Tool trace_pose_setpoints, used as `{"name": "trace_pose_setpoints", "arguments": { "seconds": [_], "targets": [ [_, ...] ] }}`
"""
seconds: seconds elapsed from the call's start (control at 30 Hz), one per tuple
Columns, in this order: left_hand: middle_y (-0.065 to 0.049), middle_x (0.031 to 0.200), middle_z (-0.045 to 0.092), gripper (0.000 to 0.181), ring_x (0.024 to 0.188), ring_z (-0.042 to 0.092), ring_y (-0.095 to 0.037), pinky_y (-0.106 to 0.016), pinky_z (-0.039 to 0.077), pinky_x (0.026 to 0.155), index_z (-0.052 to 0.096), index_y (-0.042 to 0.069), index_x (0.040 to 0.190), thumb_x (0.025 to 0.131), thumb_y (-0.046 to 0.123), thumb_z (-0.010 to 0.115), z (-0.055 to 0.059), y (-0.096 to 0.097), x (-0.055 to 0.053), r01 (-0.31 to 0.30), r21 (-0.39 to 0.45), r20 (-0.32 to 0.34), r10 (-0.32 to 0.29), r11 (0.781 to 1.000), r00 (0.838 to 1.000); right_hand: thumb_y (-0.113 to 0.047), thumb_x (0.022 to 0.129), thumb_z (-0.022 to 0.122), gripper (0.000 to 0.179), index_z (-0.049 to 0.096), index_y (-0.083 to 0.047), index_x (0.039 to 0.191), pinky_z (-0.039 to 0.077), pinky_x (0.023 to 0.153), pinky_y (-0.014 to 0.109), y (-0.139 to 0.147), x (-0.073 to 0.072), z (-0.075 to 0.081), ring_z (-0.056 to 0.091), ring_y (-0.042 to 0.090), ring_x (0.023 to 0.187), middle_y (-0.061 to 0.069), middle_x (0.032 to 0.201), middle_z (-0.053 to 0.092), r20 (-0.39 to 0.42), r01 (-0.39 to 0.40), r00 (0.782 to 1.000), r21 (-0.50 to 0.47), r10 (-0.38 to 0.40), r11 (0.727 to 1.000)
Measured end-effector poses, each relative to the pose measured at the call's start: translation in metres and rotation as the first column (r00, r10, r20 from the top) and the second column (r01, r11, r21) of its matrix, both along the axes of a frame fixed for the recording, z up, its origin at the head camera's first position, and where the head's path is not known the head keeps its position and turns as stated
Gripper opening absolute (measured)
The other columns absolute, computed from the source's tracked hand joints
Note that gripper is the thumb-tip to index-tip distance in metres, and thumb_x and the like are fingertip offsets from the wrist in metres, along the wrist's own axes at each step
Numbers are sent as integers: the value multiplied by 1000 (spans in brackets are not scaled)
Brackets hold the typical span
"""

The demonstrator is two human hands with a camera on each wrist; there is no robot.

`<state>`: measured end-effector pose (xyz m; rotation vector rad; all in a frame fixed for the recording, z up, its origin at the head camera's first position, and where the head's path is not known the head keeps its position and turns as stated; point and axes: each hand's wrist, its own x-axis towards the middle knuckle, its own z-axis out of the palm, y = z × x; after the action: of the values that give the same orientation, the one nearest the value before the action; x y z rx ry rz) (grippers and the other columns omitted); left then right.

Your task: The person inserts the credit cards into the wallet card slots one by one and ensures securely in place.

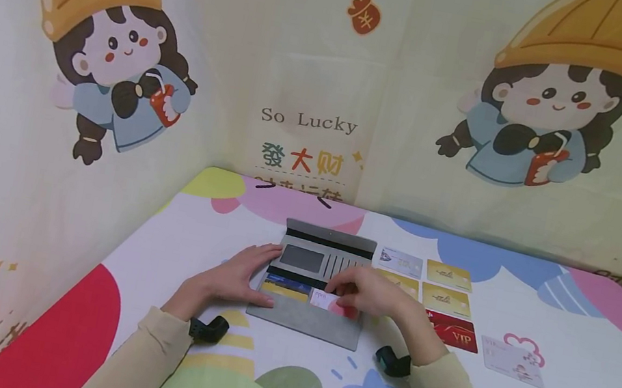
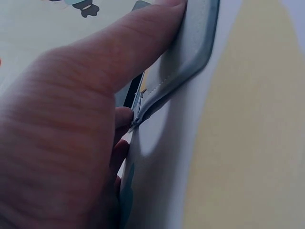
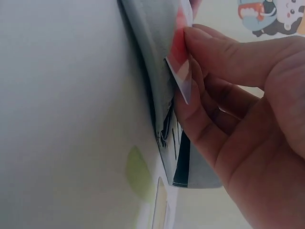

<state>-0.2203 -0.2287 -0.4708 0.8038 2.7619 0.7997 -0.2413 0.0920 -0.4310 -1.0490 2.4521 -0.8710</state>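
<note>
In the head view, a grey wallet (image 1: 319,327) lies open on the worktop (image 1: 231,221), short of its far edge; the right grip (image 1: 377,294) pinches a white-and-red card (image 1: 322,297) at the wallet's right pocket, with loose cards (image 1: 450,274) nearer the worktop's right edge. The left grip (image 1: 236,278), spread, touches the wallet's left side. The left wrist view adds stitching (image 2: 159,83) beside the thumb (image 2: 138,43). Only the right wrist view shows the card's bare corner, slanting between thumb and finger.

The red card (image 1: 451,332) reads "VIP"; the backdrop (image 1: 309,62), "So Lucky".
</note>
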Motion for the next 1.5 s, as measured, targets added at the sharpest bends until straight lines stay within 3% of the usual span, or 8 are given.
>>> {"name": "trace_pose_setpoints", "arguments": {
  "seconds": [0.33,0.87,1.13,1.5],
  "targets": [
    [-13,163,27,99,149,21,-35,-56,11,121,33,6,157,81,51,78,2,1,3,7,32,-8,-7,999,1000,-3,91,73,19,77,-12,108,49,68,26,-1,3,1,55,14,79,-5,86,61,6,-36,999,-2,36,999],
    [-10,165,25,102,151,18,-33,-53,10,121,32,9,159,79,56,77,2,1,5,-13,5,9,13,1000,1000,-1,90,74,20,78,-13,106,51,68,27,-5,9,5,55,14,81,-7,89,62,-65,-22,998,21,23,1000],
    [-10,165,25,102,151,18,-33,-53,10,121,31,9,159,80,54,77,3,1,5,-11,-2,6,11,1000,1000,-2,90,74,21,78,-15,107,52,66,28,-6,10,0,57,15,76,-8,82,63,13,-34,999,19,33,999],
    [-10,165,24,103,151,17,-33,-53,11,121,30,11,159,79,56,77,4,1,5,-21,-10,22,21,1000,1000,-2,90,73,20,78,-15,104,51,63,28,-7,10,-3,58,15,72,-8,81,63,19,-25,1000,6,25,1000]
  ]
}}
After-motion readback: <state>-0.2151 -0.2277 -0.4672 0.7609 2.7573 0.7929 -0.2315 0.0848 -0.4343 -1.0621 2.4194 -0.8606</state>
